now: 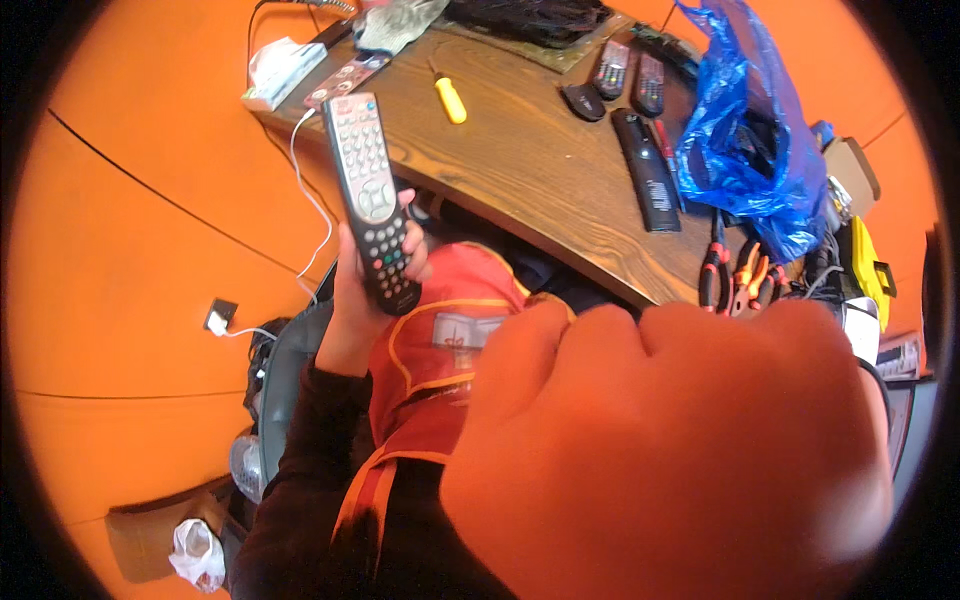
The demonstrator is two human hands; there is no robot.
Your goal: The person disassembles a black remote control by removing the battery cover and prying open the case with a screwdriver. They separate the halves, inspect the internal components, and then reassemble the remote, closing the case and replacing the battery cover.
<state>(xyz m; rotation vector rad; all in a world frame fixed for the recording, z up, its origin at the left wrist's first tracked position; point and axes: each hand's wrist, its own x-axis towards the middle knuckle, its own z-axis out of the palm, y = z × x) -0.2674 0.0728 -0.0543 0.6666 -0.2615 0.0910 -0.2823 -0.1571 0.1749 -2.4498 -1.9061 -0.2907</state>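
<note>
A long silver-and-black remote control [365, 160] rests upright in my left hand [350, 290], its button side facing up. The fingers wrap round its lower black half, beside the desk's near edge. Very close to the camera, my right hand [670, 440] fills the lower right with its knuckles. Its fingers curl out of sight, so whatever they may hold is hidden. On the wooden desk [530, 150] lie two small remotes [612, 70], a long black remote [646, 172] and a small dark rounded piece [583, 101].
A yellow-handled screwdriver [452, 102] lies mid-desk. Blue plastic bag [735, 110] and several pliers [715, 270] occupy the right side. Tissue box [285, 75] stands at the far left corner, with a white cable [298, 165] hanging down. A grey chair [285, 390] is below.
</note>
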